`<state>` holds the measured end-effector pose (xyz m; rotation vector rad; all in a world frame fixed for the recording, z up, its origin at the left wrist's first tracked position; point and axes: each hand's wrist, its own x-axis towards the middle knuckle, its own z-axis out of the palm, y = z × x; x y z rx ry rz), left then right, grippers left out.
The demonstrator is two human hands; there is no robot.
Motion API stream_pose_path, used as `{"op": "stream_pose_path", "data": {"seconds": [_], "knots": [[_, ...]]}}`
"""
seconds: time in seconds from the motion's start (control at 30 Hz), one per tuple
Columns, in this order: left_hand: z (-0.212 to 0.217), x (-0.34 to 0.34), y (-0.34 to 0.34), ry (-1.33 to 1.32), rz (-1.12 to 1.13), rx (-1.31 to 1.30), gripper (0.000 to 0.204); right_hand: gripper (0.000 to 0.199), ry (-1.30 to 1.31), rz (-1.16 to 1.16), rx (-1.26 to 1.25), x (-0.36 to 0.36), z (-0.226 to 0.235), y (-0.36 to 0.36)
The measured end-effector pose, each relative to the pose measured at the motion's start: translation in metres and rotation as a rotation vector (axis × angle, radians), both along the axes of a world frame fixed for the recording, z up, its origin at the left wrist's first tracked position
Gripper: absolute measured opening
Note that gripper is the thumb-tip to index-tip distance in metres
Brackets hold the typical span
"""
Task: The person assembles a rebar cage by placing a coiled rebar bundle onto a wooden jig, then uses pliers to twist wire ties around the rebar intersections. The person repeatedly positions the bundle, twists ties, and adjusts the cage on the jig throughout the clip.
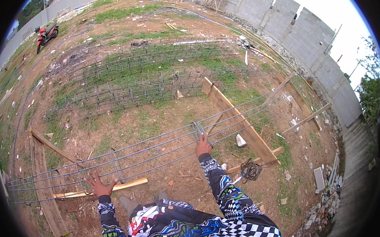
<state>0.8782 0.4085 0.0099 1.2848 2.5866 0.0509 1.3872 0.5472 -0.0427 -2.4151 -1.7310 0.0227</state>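
Note:
Several long parallel steel rebars (159, 151) run from the lower left to the upper right in front of me. My right hand (203, 146) is closed on the near end of a bundle of rectangular rebar stirrups (196, 130) fitted around the bars. Further left, my left hand (98, 184) lies over the lower bars with its fingers spread, gripping nothing. Single stirrups stand spaced along the bars near it: one stirrup (116, 166) to its right, and another stirrup (79, 173) just to its left.
A wooden plank (240, 120) under the bars at right and another plank (40, 167) at left support them. A pale wood strip (132, 184) lies near my feet. A wire coil (251, 170) is at right. Beyond lie finished rebar cages (127, 92), a red motorbike (46, 36) and a block wall (283, 21).

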Motion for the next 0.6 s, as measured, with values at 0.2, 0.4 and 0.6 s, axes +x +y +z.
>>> {"op": "stream_pose_path", "data": {"seconds": [0.2,0.4,0.6], "knots": [[0.0005,0.0005,0.0003,0.017,-0.002,-0.016,0.125,0.082,0.009,0.0,-0.006,-0.0006,0.0009,-0.0006],[0.002,0.001,0.0004,0.022,-0.011,-0.02,0.126,0.083,0.019,-0.001,-0.004,-0.0009,0.0026,-0.0013],[-0.0014,-0.0019,-0.0007,0.005,-0.011,0.001,0.126,0.083,0.02,0.006,0.004,-0.0027,0.0037,-0.0013]]}}
